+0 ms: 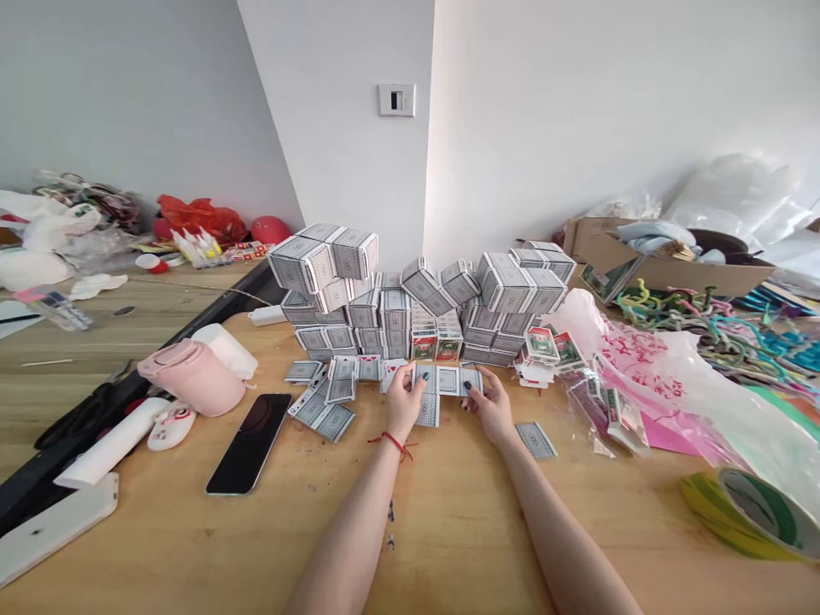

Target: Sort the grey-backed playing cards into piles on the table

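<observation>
Between my two hands is a piece made of joined playing cards (448,379), grey-patterned backs showing, with one card hanging down at its left. My left hand (406,400) pinches its left end, thumb in front. Its right end is gripped between the thumb and fingers of my right hand (490,401). Behind them stands a structure of card blocks (395,320), with several blocks stacked at the left and right. Loose and folded playing cards (325,414) lie left of my left hand. A single card (536,440) rests on the table beside my right forearm.
A black phone (249,444), a pink cup (189,376) and a white mouse (172,426) lie at the left. On the right are card boxes (541,346), plastic bags (641,359), a yellow-green tape roll (752,512) and a cardboard box (723,278) behind coloured pipe cleaners (692,329).
</observation>
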Tool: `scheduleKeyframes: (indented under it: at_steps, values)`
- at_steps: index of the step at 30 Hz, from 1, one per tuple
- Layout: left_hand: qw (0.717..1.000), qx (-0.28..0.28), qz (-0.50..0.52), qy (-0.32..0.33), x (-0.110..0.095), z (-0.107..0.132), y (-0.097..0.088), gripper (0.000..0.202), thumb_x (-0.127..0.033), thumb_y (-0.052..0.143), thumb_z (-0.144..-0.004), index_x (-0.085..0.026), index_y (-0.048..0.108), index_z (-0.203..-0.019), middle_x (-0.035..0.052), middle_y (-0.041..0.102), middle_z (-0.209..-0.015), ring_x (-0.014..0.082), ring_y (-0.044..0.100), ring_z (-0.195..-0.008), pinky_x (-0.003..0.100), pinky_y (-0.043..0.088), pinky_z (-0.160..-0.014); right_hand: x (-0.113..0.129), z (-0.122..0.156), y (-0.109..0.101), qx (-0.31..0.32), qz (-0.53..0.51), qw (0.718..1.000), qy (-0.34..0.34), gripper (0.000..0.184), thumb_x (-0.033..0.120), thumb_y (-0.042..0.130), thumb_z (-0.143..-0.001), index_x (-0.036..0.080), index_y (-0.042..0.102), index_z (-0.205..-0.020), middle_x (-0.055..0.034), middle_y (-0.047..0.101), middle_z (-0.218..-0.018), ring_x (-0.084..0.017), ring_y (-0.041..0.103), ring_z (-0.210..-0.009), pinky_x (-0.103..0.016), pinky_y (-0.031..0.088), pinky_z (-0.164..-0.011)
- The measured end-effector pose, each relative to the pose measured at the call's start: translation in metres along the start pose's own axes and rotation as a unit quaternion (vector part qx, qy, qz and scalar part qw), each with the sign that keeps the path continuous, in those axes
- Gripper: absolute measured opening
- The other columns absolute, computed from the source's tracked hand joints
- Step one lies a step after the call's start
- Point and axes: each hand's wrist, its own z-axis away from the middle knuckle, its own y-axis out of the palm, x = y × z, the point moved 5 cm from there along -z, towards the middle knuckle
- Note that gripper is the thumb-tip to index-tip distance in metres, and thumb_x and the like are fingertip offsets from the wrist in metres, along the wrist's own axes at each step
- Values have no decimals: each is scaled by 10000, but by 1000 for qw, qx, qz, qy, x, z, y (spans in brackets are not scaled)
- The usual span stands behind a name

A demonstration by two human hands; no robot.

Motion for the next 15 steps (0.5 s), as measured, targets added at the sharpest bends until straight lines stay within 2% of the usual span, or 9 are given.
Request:
scheduleKeyframes:
  at_steps: [5,8,15]
  values:
    - [1000,-1,-7,-5,0,-3,-3,409,-348,564,-726,-153,524,-1083,-34,475,-560,95,446,-517,215,375,-520,1,-2,0,31,5,999,-7,639,352,658,-646,173,404,-1205,47,539,-505,-93,461,-402,-212,346,-394]
    - [1000,1,-11,-4,2,-4,-5,412,-339,565,-729,-147,520,-1091,-43,458,-537,87,430,-495,206,363,-504,3,-3,1,41,-1,999,-9,657,341,663,-640,178,401,-1221,37,552,-553,-86,449,-408,-211,337,-386]
    - [1000,-15,-13,-9,8,-6,-6,404,-323,558,-734,-157,507,-1099,30,593,-703,130,549,-632,247,433,-600,5,-4,7,64,-14,998,2,695,331,686,-617,202,381,-1229,9,580,-680,-115,528,-480,-254,423,-452]
